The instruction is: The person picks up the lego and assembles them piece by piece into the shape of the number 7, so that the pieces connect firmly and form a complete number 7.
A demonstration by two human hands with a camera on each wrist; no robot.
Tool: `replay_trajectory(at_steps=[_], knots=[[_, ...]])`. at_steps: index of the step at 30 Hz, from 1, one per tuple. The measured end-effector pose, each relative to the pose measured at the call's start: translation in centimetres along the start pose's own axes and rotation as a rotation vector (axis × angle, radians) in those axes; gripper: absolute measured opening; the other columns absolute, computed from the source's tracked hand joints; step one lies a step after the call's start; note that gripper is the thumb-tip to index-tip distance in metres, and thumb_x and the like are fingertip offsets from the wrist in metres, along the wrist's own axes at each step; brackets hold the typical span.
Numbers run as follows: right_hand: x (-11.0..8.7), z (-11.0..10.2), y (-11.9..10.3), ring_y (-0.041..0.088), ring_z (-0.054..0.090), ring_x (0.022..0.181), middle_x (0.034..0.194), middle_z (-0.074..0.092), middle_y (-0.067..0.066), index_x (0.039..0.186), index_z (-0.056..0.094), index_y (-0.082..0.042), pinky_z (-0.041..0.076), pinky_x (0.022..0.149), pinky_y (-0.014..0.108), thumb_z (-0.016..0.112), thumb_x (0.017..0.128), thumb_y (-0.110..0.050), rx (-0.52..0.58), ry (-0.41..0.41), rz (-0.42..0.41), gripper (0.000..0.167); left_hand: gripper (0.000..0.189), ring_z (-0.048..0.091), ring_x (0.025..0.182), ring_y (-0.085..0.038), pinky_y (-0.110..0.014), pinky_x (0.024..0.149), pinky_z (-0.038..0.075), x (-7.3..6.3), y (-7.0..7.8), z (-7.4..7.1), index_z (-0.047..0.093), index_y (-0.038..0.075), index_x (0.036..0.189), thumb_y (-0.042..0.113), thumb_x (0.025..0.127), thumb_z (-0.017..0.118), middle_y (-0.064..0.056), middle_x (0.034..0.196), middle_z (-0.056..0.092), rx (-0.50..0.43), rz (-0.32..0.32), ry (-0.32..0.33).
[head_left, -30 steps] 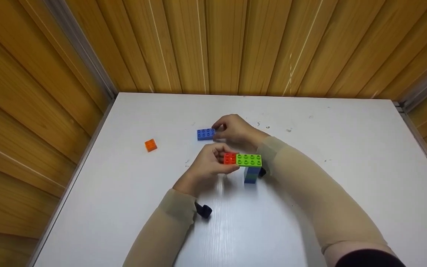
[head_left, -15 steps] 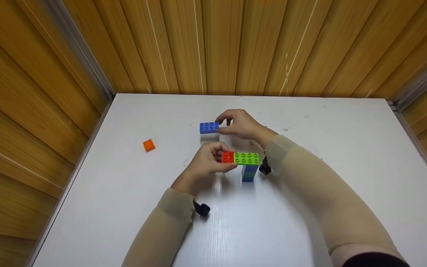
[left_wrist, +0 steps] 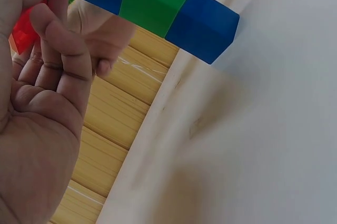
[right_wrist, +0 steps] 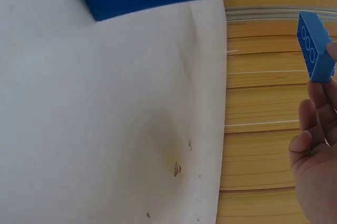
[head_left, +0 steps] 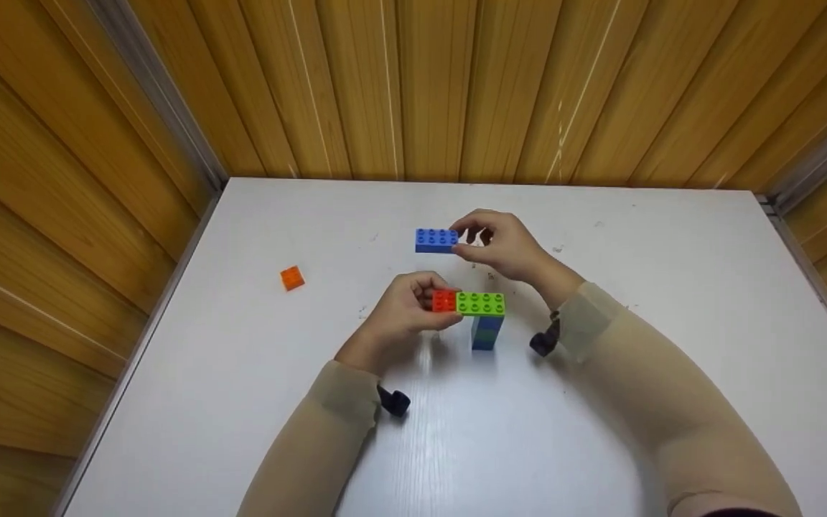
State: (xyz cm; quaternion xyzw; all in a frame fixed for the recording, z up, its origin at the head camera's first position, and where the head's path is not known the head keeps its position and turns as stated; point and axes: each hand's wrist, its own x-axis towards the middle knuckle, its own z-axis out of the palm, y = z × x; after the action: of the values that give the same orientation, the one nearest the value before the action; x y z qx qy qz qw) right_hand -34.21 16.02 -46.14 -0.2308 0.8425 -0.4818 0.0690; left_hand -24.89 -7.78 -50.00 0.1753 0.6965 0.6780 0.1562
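Note:
My left hand [head_left: 410,309] pinches a red brick [head_left: 444,301] between thumb and fingers. That red brick sits against a lime green eight-stud brick [head_left: 480,304], which lies across the top of a column [head_left: 484,334]. In the left wrist view the column shows a blue, a green [left_wrist: 156,2] and another blue brick [left_wrist: 202,26] in line. Beyond it, my right hand [head_left: 503,244] holds a blue eight-stud brick [head_left: 436,240] by its right end, raised over the table. The right wrist view shows the hollow underside of this blue brick [right_wrist: 311,45].
A small orange brick [head_left: 292,278] lies on the white table [head_left: 191,373] at the left. Wood-panelled walls [head_left: 428,86] rise behind the table and at both sides. A black wrist camera [head_left: 394,402] sticks out from the left sleeve.
My right hand has lifted the blue brick off the table and carried it to the right. The left hand keeps its hold on the red brick, almost still.

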Motion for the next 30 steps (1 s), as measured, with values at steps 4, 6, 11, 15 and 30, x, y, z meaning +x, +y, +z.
replay_trajectory(at_steps=[4, 6, 11, 15, 30], knots=[[-2.1, -1.1, -0.8, 0.03, 0.06, 0.109, 0.12, 0.074, 0.004, 0.13, 0.081, -0.013, 0.048, 0.088, 0.03, 0.085, 0.102, -0.02, 0.073, 0.051, -0.028, 0.029, 0.031, 0.076, 0.096, -0.019, -0.026, 0.089, 0.069, 0.1, 0.3, 0.1, 0.078, 0.003, 0.121, 0.003, 0.093, 0.09, -0.015, 0.117, 0.084, 0.003, -0.006, 0.006], [-3.2, -1.5, -1.3, 0.03, 0.059, 0.107, 0.117, 0.073, 0.001, 0.13, 0.081, -0.012, 0.048, 0.086, 0.028, 0.085, 0.102, -0.016, 0.112, 0.072, -0.058, 0.029, 0.032, 0.077, 0.096, -0.018, -0.025, 0.089, 0.069, 0.2, 0.3, 0.1, 0.078, 0.001, 0.121, 0.001, 0.092, 0.09, -0.016, 0.117, 0.084, -0.004, 0.002, 0.007], [-6.1, -1.7, -2.4, 0.026, 0.06, 0.105, 0.116, 0.074, -0.003, 0.126, 0.08, -0.003, 0.051, 0.087, 0.025, 0.085, 0.097, -0.002, 0.169, 0.133, -0.168, 0.029, 0.032, 0.077, 0.092, -0.015, -0.023, 0.086, 0.068, 0.2, 0.1, 0.4, 0.076, -0.003, 0.12, -0.002, 0.09, 0.089, -0.014, 0.113, 0.084, -0.026, 0.03, -0.002], [-8.1, -0.8, -3.2, 0.023, 0.06, 0.103, 0.116, 0.075, -0.003, 0.122, 0.081, -0.002, 0.051, 0.088, 0.023, 0.086, 0.093, 0.004, 0.153, 0.181, -0.252, 0.03, 0.034, 0.077, 0.095, -0.017, -0.026, 0.089, 0.069, 0.0, 0.0, 0.5, 0.075, -0.002, 0.124, -0.001, 0.092, 0.088, -0.015, 0.115, 0.084, -0.014, 0.032, -0.006], [-10.5, 1.1, -2.0, 0.018, 0.06, 0.101, 0.112, 0.076, 0.002, 0.12, 0.081, -0.009, 0.048, 0.085, 0.029, 0.089, 0.092, 0.0, 0.032, 0.146, -0.246, 0.03, 0.026, 0.07, 0.083, -0.012, -0.02, 0.073, 0.06, -0.1, -0.2, 0.7, 0.074, 0.002, 0.113, -0.004, 0.092, 0.088, -0.001, 0.103, 0.083, -0.071, 0.029, 0.007]])
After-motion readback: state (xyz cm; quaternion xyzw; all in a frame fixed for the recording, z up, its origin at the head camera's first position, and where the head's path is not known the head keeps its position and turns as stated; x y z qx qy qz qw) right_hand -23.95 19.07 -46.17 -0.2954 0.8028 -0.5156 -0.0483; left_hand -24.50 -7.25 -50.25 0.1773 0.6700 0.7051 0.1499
